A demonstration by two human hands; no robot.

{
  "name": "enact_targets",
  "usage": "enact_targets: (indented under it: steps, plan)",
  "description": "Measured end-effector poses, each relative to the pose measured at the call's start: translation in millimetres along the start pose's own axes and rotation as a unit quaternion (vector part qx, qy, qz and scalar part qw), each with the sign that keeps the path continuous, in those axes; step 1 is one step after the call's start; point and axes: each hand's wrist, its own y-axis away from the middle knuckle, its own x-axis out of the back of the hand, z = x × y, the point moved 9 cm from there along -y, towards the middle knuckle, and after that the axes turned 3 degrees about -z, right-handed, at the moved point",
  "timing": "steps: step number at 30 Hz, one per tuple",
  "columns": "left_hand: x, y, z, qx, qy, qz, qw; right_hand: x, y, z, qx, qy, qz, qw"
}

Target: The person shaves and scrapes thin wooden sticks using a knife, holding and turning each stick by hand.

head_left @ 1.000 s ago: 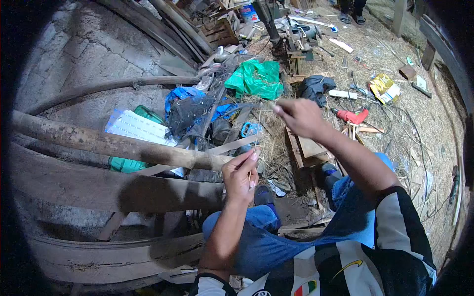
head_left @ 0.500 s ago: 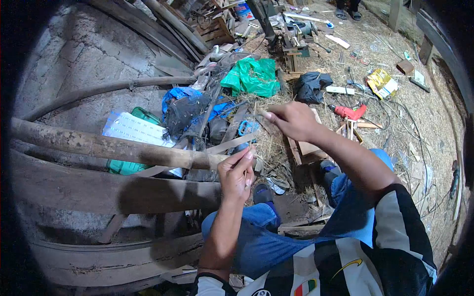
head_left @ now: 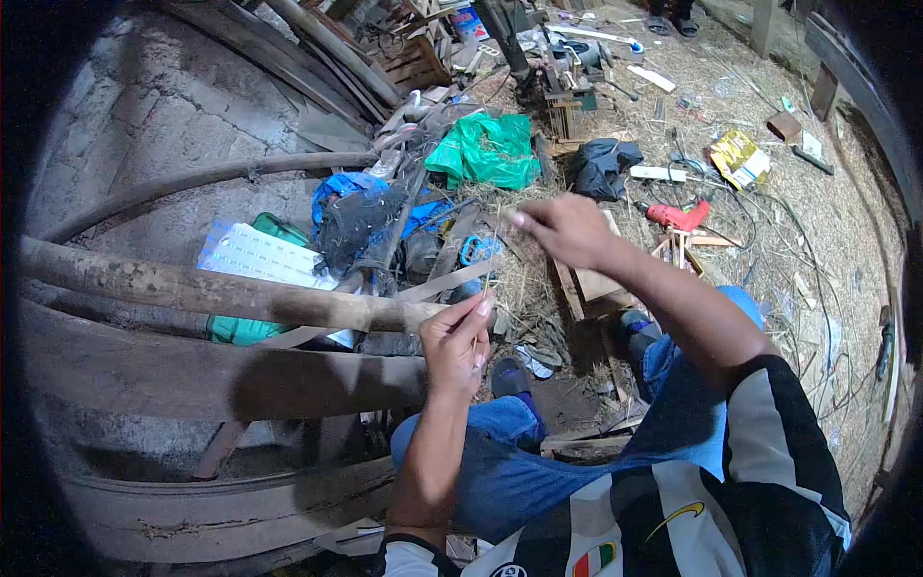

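Observation:
My left hand (head_left: 456, 344) is closed in a pinch on the lower end of a thin strip (head_left: 494, 252), in front of the end of a wooden pole (head_left: 240, 293). Above and to the right of it, my right hand (head_left: 562, 229) has thumb and fingers pressed together near the strip's upper end. Whatever sits between those right fingertips is too small to make out. The thin strip stands nearly upright between both hands.
A green plastic bag (head_left: 488, 152), a black bag (head_left: 604, 168), a red drill (head_left: 677, 214) and a yellow packet (head_left: 739, 159) lie on the straw-covered floor. Wooden boards (head_left: 221, 370) run along the left. Another person's feet (head_left: 673, 26) show at the top.
My right hand has shifted slightly left and up. My left hand keeps its pinch and has barely moved. The whole view has shifted a little.

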Motion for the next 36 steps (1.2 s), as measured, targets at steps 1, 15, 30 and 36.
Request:
enact_targets:
  steps: [1, 15, 30, 36]
  plan:
    - [0.4, 0.1, -1.6, -0.001, 0.0, -0.001, 1.0, 1.8, -0.6, 1.1, 0.0, 0.001, 0.001, 1.0]
    - [-5.0, 0.3, -11.7, 0.021, -0.105, -0.021, 0.994, -23.9, -16.2, 32.9, -0.02, -0.347, 0.007, 0.938]
    - [-7.9, -1.6, 16.1, -0.091, -0.063, 0.016, 0.994, -7.3, 43.9, -67.1, 0.217, 0.041, 0.088, 0.971]
    - [-5.0, -3.5, 16.5, -0.065, -0.02, 0.02, 0.998, 3.1, 30.0, -54.3, 0.168, 0.061, 0.09, 0.98]
